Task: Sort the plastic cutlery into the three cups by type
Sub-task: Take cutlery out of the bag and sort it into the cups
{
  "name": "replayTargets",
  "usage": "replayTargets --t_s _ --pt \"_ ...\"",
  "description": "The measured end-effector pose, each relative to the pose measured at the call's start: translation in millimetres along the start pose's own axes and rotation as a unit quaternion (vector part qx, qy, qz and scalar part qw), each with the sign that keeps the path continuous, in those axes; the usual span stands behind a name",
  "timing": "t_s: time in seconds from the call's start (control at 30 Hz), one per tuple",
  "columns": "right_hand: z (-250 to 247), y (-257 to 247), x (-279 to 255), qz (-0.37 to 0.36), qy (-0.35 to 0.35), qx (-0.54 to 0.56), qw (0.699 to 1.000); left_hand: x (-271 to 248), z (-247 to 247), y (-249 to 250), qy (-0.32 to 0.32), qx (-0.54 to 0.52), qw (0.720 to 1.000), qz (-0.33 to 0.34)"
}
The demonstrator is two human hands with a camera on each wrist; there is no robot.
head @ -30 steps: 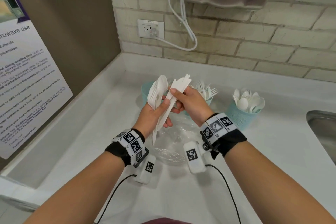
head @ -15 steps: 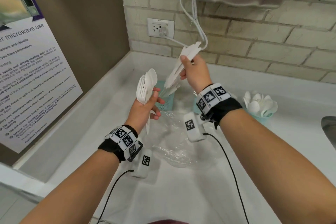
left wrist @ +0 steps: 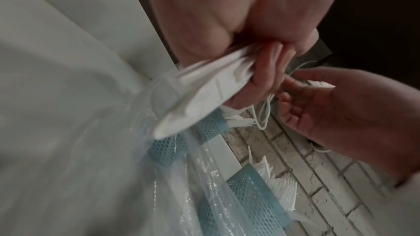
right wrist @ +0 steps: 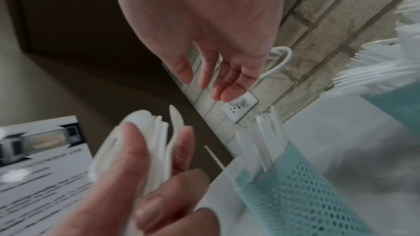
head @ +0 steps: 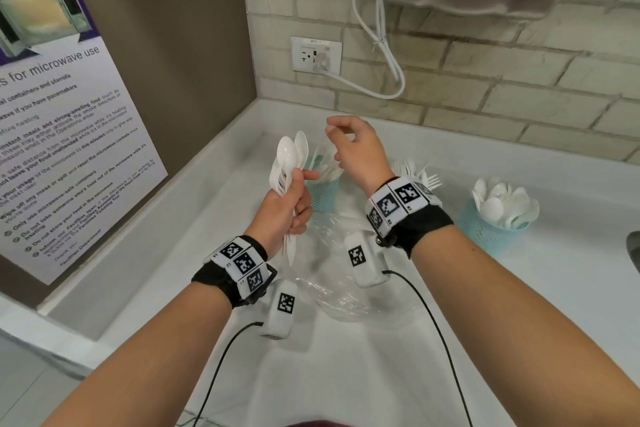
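My left hand (head: pixel 292 199) grips a bunch of white plastic spoons (head: pixel 288 154) upright by their handles; the handles (left wrist: pixel 204 92) show in the left wrist view. My right hand (head: pixel 337 144) hovers empty, fingers relaxed, just above the left teal cup (head: pixel 323 196), which holds knives (right wrist: pixel 261 137). The middle cup's forks (head: pixel 424 177) peek out behind my right wrist. The right teal cup (head: pixel 485 232) is full of spoons (head: pixel 502 201). In the right wrist view the fingers (right wrist: pixel 227 82) hold nothing.
A crumpled clear plastic bag (head: pixel 346 284) lies on the white counter (head: pixel 519 305) under my wrists. A sink edge (head: pixel 634 253) is at far right. A wall outlet (head: pixel 316 54) with a looped white cord sits on the brick wall, and a microwave poster (head: pixel 62 149) hangs at left.
My right hand lifted a bundle of knives out of my left hand, carried it over the left cup and let go; it is now empty. My left hand still holds the spoons.
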State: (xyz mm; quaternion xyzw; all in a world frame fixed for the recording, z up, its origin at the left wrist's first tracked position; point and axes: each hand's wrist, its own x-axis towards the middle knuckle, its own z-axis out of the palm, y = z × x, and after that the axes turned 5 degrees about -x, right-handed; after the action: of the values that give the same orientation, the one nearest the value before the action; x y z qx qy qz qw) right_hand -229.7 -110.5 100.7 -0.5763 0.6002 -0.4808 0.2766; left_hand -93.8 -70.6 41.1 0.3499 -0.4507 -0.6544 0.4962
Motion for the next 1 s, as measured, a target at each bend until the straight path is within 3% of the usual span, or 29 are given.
replayTargets --t_s 0.1,0.23,0.73,0.87,1.0 --pt "-4 -4 -17 -0.025 -0.035 0.042 0.998 -1 5 0 -0.011 -0.007 1.0 -0.014" --pt "-7 -5 -32 -0.061 -0.108 0.016 0.992 -2 11 -1 -0.04 -0.002 0.999 -0.036" --pt "-1 6 -50 -0.068 0.027 -0.111 0.991 -1 17 2 -0.071 0.012 0.995 -0.063" --pt "5 11 -49 -0.043 0.019 -0.129 0.99 0 18 2 -0.068 -0.002 0.995 -0.066" --pt "4 11 -47 -0.017 -0.039 -0.08 0.996 2 16 0 -0.059 0.001 0.997 -0.059"
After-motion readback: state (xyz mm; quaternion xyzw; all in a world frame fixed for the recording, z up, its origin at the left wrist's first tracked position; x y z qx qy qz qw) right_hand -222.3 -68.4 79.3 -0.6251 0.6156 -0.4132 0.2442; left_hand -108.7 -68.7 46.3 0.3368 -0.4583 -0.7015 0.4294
